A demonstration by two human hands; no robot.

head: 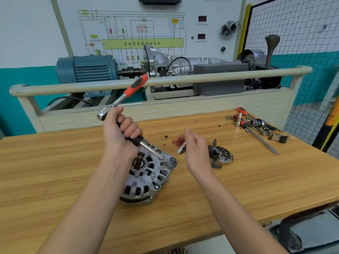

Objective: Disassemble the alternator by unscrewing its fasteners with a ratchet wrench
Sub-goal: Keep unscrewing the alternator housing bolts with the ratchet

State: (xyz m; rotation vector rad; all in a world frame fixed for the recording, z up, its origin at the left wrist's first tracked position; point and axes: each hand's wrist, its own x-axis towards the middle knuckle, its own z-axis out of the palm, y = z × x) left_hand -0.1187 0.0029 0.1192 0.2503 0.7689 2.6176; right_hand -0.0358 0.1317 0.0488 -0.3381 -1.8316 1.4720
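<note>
**Two tools in my left grip, a socket in my right**

On the wall panel behind the surface, a green strip (pixel 142 43) carries Chinese writing; I read 自动变速器控制电脑. The smaller labels there are too blurred for me.

My left grip (pixel 120 132) is closed around a black-handled driver (pixel 146 146), and the ratchet wrench (pixel 122 98) also rises from this grip, its orange handle pointing up and away. The driver's tip rests on the alternator (pixel 146 177), which lies directly below this grip, near the middle of the surface (pixel 55 162). My right grip (pixel 192 149) holds a small silver socket (pixel 181 148), just right of the alternator. A removed dark part (pixel 221 155) lies right of this grip. More tools (pixel 256 125) lie near the far right corner.
</note>
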